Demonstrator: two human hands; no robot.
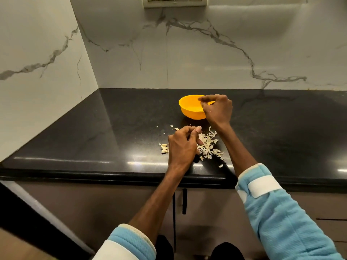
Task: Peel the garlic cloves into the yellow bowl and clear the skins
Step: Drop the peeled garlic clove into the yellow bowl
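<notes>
Reaching over the bowl (189, 107), the right hand (217, 109) hung above its rim at the 3 o'clock side, fingers curled inward and fingertips pinched close together over the opening. Whether anything sat between those fingertips could not be told. The bowl was yellow, upright, and stood on the black counter (93, 137) toward the back, well short of the marble wall (187, 53). Its inside was partly hidden by the hand, and no cloves could be made out there.

At 6 o'clock from the bowl, the left hand (183, 145) rested low over the counter, fingers bent in a loose fist with the thumb tip raised at the top. Whether it gripped a clove or a skin could not be told; its palm faced down and away.

Garlic skins (208, 145) lay in a pale heap just beside the left hand, at its 3 o'clock, touching the counter and running toward the right forearm. A smaller clump (164, 148) lay at the hand's 9 o'clock. Several loose flakes (171, 126) were scattered between the hand and the bowl, and one flake (220, 166) lay apart near the counter's front edge, at 5 o'clock from the heap.

Both forearms were bare, with light blue sleeves (277, 212) pushed back. Below the counter edge a dark cabinet handle (184, 201) hung upright.
</notes>
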